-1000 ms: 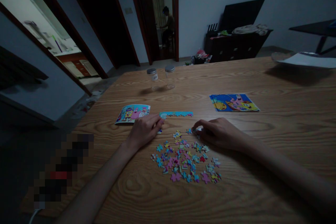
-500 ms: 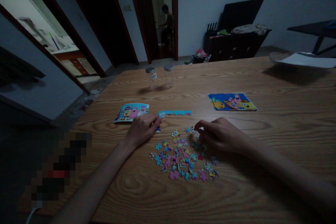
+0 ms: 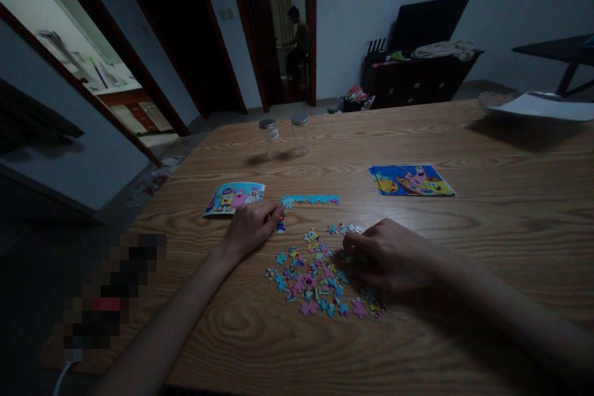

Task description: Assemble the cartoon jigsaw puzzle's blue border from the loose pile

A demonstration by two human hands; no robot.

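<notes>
My left hand (image 3: 253, 223) lies by the left end of a joined strip of light-blue jigsaw pieces (image 3: 310, 199). Its fingers are drawn together on a jigsaw piece (image 3: 281, 226), partly hidden, which extends below the strip's left corner. My right hand (image 3: 385, 253) is over the right side of a loose pile of jigsaw pieces (image 3: 320, 281), fingers curled down; whatever its fingertips touch or hold is hidden. A few pale pieces (image 3: 346, 229) lie just beyond those fingers. Behind my left hand is a cartoon picture card (image 3: 236, 195), its edge curling up.
Another cartoon picture (image 3: 413, 180) lies flat to the right on the wooden table (image 3: 501, 223). Two clear jars (image 3: 270, 139) with metal lids stand farther back. A shallow dish (image 3: 533, 106) sits at the far right. Through a doorway, a person (image 3: 297, 43) is seated.
My right hand has come toward me from the pale pieces and lowered over the pile's right side. The left hand stays at the strip's corner, with more of the red-blue piece showing.
</notes>
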